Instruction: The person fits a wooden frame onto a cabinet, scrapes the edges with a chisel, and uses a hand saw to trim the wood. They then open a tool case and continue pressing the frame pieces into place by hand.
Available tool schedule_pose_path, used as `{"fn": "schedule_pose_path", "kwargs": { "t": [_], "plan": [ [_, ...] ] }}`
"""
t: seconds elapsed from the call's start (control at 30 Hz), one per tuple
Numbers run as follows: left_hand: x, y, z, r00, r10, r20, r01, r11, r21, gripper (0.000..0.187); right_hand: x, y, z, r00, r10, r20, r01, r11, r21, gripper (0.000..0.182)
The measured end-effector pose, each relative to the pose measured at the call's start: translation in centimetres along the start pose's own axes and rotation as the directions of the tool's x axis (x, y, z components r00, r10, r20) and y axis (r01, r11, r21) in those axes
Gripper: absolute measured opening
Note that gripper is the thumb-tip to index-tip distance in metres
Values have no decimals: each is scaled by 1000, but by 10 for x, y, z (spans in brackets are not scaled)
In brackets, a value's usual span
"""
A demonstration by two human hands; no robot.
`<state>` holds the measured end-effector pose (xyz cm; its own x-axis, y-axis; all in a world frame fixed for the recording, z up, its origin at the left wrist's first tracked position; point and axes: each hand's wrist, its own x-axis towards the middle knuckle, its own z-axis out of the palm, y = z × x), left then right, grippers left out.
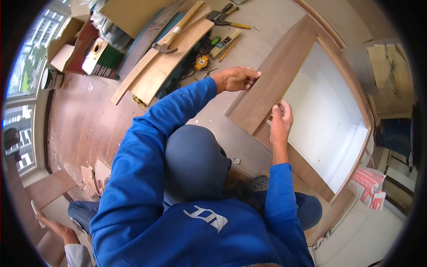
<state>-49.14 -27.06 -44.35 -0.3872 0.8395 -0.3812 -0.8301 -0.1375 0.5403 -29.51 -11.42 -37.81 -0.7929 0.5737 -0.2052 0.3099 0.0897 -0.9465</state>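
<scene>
A brown wood-grain board (278,73) lies along the left side of a wooden cabinet frame (344,58) with a white inner panel (327,111). At the board's left edge, my left hand (240,79) is closed, its fingertips pinched on that edge. Lower down, on the opposite edge by the white panel, my right hand (281,119) has its thumb and fingers closed on the board. The undersides of my fingers are partly hidden. Both arms wear blue sleeves.
A claw hammer (167,44) rests on wooden planks (171,58) at upper left. Nearby lie a tape measure (201,62), a hand plane (225,43), a pencil (228,49) and pliers (231,23). Another person's hand (55,226) holds a white object at lower left. A red-and-white bag (368,187) sits right.
</scene>
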Motion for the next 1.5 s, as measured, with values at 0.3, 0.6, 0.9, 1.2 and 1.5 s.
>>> {"fn": "schedule_pose_path", "kwargs": {
  "t": [0.3, 0.6, 0.9, 1.2, 1.5],
  "plan": [
    [-61, -44, -86, 838, 459, -296, 302, 62, 951, 28, -9, -15, 9, 987, -155, -50, 126, 922, -366, 45],
    [-115, -23, -117, 503, 722, -476, 519, 188, 834, 22, -7, -10, 9, 983, -175, -53, 143, 917, -373, 43],
    [-106, -62, -123, 578, 609, -543, 703, -33, 711, 23, -5, -12, 10, 985, -167, -50, 142, 933, -331, 41],
    [-82, -39, -94, 544, 804, -241, 580, -153, 800, 18, -5, -7, 10, 973, -222, -58, 182, 901, -394, 41],
    [8, 47, -138, 584, 780, -225, 504, -131, 854, 17, -7, -16, 11, 986, -154, -57, 122, 922, -367, 41]
  ]
}}
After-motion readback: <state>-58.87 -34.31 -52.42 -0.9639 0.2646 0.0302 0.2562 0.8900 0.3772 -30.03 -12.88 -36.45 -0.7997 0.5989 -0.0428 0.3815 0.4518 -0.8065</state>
